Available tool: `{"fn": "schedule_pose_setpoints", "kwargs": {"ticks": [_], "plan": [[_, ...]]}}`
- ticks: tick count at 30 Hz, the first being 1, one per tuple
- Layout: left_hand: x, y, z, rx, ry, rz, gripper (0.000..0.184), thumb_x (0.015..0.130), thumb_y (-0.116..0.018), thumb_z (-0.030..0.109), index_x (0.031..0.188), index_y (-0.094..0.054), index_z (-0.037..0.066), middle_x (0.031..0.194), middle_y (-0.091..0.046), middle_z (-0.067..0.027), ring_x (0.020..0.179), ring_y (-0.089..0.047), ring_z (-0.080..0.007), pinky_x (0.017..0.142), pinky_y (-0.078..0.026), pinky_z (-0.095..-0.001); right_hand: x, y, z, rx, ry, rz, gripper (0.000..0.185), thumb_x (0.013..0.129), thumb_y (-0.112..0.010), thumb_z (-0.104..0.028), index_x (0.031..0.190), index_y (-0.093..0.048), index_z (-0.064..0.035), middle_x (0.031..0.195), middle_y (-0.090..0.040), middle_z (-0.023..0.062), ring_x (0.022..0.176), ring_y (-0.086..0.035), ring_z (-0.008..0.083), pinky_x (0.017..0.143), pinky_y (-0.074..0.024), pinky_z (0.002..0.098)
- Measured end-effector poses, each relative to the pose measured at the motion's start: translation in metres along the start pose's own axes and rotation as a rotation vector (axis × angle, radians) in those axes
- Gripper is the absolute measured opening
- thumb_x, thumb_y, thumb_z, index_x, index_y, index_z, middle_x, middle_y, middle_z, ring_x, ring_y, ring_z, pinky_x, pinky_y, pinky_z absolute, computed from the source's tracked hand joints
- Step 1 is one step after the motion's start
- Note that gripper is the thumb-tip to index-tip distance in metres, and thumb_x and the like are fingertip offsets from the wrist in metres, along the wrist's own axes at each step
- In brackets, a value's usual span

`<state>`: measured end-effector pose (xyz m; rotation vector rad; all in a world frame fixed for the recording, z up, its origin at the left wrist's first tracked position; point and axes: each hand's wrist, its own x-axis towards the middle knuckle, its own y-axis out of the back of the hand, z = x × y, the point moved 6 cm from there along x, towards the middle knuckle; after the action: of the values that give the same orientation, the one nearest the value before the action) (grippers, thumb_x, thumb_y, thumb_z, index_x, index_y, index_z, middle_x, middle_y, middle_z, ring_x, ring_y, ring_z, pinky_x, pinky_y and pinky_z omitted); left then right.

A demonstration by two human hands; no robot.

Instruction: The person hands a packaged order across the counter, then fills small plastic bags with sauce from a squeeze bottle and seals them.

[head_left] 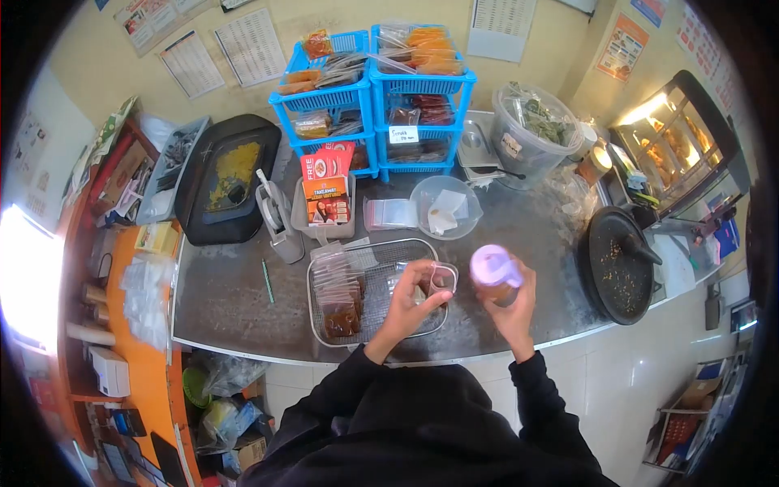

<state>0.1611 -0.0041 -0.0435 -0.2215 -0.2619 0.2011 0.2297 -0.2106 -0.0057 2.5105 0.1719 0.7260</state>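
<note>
L hand [411, 305] w/ pkt [443, 279], R hand [516, 312] w/ btl [492, 269]; card [327, 200] reads "TAKEAWAY".

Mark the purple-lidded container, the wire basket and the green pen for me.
Purple-lidded container [489, 264]: head view, on its lid.
Wire basket [376, 305]: head view, on its bare mesh.
Green pen [268, 281]: head view, mid-barrel.

Bright overall, white glare far left, fisheye curvature, black corners.

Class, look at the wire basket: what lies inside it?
Overlapping clear packets with brown filling lie along the basket's left side. The left hand hides part farther right; what's beneath cannot be seen.
</note>
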Motion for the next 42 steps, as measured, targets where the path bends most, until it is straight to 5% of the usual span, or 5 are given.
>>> {"fn": "schedule_pose_setpoints", "kwargs": {"ticks": [8,14,24,31,42], "plan": [[0.002,-0.017,0.003,-0.366,0.059,0.029,0.049,0.089,-0.066,-0.001,0.13,-0.04,0.007,0.116,-0.053,-0.0084,0.104,-0.052,-0.0161,0.076,-0.056,-0.0298,-0.052,-0.031,0.079,0.372,-0.433,0.186,0.094,0.063,-0.093,-0.02,0.137,-0.04,0.0025,0.134,-0.049,0.0185,0.126,-0.048,0.0317,0.104,-0.0387,0.0413],[-0.007,-0.015,0.011,-0.276,-0.007,0.148,0.051,0.09,-0.065,-0.003,0.13,-0.036,0.008,0.111,-0.052,-0.0083,0.101,-0.052,-0.0143,0.076,-0.054,-0.027,-0.093,-0.017,0.017,0.012,-0.297,0.404,0.079,0.072,-0.088,-0.024,0.132,-0.044,0.0019,0.138,-0.042,0.0202,0.133,-0.037,0.0328,0.107,-0.0306,0.045],[-0.005,-0.004,0.062,-0.158,-0.086,0.345,0.05,0.092,-0.066,0.003,0.133,-0.038,0.004,0.115,-0.057,-0.0094,0.101,-0.059,-0.014,0.088,-0.05,-0.0272,-0.018,-0.079,-0.082,0.875,-0.18,-0.163,0.011,0.101,-0.054,-0.004,0.109,-0.052,0.0028,0.104,-0.065,0.0088,0.097,-0.064,0.0147,0.08,-0.0583,0.0292],[0.011,0.039,0.096,0.028,0.11,0.16,0.024,0.1,-0.059,0.013,0.109,-0.066,-0.007,0.098,-0.073,-0.0115,0.088,-0.069,-0.0146,0.082,-0.055,-0.0259,0.0,-0.097,-0.087,1.134,-0.378,-0.359,0.01,0.102,-0.053,-0.009,0.106,-0.054,-0.0003,0.1,-0.062,0.0039,0.098,-0.06,0.0101,0.08,-0.0557,0.0273],[0.017,0.058,0.106,0.202,0.062,0.309,0.022,0.097,-0.064,0.012,0.105,-0.068,-0.008,0.092,-0.073,-0.0101,0.085,-0.067,-0.0096,0.076,-0.053,-0.0224,0.055,-0.119,-0.102,0.935,-0.253,-0.267,0.015,0.093,-0.07,-0.01,0.102,-0.07,0.0022,0.087,-0.067,0.0002,0.073,-0.056,0.0033,0.066,-0.0449,0.0187]]}}
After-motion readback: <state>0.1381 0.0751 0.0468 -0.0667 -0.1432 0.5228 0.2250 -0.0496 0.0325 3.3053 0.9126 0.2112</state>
